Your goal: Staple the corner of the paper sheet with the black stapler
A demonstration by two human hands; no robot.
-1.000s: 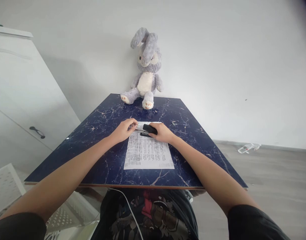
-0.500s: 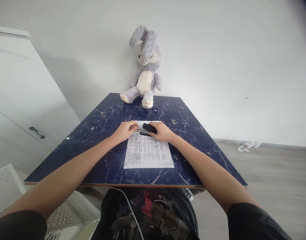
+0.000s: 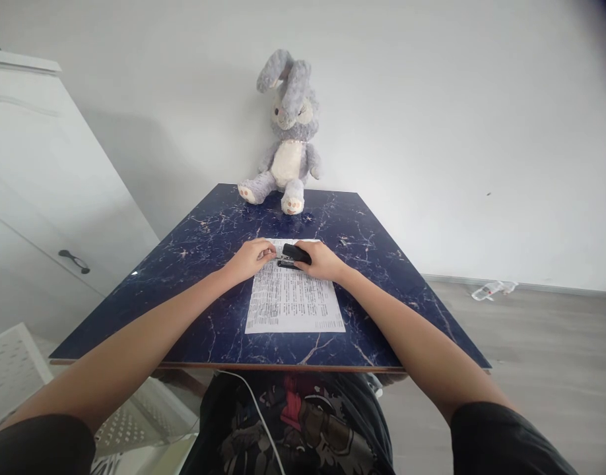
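Note:
A black stapler (image 3: 297,254) lies over the upper part of a printed sheet of paper (image 3: 296,303), its top arm raised apart from its base. My right hand (image 3: 323,261) wraps round the stapler's rear end and holds it. On the other side, my left hand (image 3: 252,258) has its fingertips pinched at the front of the stapler, on the thin metal slide (image 3: 280,258) that shows between arm and base. The fingers cover most of that slide's tip. Whether staples are inside is too small to tell.
A grey plush rabbit (image 3: 289,142) sits at the far end of the dark blue marbled table (image 3: 194,316), against the wall. A small dark piece (image 3: 343,242) lies right of the paper. To the left stand a white cabinet (image 3: 50,178) and a white perforated chair (image 3: 129,422).
My left fingertips have moved slightly right, closer to the stapler, and less of the metal slide sticks out. The right hand keeps its hold on the stapler. The view has shifted a little.

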